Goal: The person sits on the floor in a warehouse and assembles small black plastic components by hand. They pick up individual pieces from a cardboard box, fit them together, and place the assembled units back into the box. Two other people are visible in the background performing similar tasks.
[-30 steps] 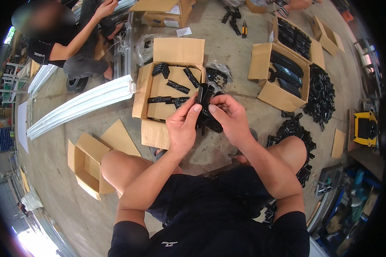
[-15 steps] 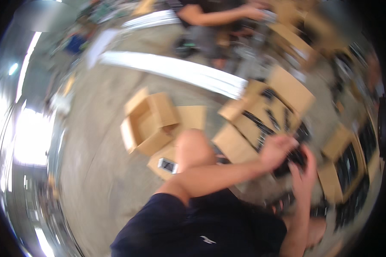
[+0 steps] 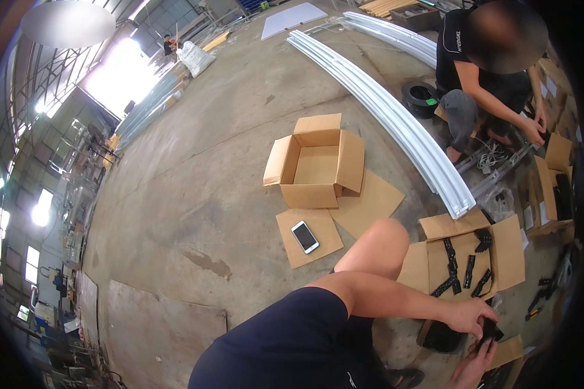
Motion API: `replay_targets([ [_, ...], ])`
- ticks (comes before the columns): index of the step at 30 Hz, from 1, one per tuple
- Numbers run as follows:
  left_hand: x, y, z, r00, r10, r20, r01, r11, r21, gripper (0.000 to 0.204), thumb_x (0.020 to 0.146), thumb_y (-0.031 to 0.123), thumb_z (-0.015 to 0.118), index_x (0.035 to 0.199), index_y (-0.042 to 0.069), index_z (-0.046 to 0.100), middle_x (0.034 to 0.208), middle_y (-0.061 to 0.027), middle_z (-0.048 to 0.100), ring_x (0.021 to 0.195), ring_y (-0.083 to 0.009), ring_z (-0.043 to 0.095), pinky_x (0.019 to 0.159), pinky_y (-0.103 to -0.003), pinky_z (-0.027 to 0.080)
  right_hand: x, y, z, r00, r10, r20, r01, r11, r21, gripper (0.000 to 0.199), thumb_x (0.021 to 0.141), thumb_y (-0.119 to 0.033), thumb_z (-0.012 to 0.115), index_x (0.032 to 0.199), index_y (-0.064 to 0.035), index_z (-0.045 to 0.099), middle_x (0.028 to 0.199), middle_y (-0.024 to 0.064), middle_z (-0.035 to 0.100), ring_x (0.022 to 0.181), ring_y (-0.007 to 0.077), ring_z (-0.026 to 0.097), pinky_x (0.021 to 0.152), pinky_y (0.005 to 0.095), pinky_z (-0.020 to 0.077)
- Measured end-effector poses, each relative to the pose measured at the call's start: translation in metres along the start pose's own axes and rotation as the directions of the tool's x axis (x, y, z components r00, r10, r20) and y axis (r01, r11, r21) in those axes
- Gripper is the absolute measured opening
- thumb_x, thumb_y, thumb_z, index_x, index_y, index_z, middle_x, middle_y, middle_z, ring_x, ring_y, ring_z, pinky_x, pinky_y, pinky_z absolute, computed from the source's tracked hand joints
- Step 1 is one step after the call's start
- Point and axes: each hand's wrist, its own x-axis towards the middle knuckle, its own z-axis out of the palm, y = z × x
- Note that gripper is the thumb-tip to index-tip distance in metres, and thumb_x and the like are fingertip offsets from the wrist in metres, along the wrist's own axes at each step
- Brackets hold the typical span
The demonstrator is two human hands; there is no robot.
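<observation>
At the lower right, my left hand (image 3: 466, 316) grips a small black part (image 3: 492, 330) from above. My right hand (image 3: 476, 367) closes on the same part from below; its exact kind cannot be made out. Just beyond my hands, an open cardboard box (image 3: 507, 253) has several black strip-like pieces (image 3: 469, 271) scattered in its bottom. Beside my left wrist stands a container with black contents (image 3: 442, 338), partly hidden by my forearm. Below my hands, another carton (image 3: 509, 350) with dark pieces shows in part.
An open carton (image 3: 318, 194) stands on the floor, near flat cardboard sheets (image 3: 376, 201), one bearing a white phone (image 3: 305, 237). Long white metal profiles (image 3: 396, 117) lie beyond. A co-worker (image 3: 480, 84) crouches at the far right by a black coil (image 3: 420, 99) and more cartons (image 3: 555, 155).
My view has swung left, so boxes and hands sit further right and lower in the picture. Both hands stay together at the black part. The co-worker is still handling something.
</observation>
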Motion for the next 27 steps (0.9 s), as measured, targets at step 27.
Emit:
replay_targets([
  [27,-0.002,0.008,-0.004,0.988,0.151,-0.038,-0.148,0.987,0.060,0.038,0.073,0.013,0.083,0.104,-0.004,0.070,0.090,-0.0162,0.065,0.085,-0.0305,0.065,0.074,-0.039,0.053,-0.003,0.027,-0.018,0.952,-0.204,0.227,0.274,0.899,-0.342,0.044,0.098,-0.030,0.071,0.124,0.0043,0.065,0.109,0.0200,0.070,0.094,0.0284,0.064,0.087,0.0393,0.0518],
])
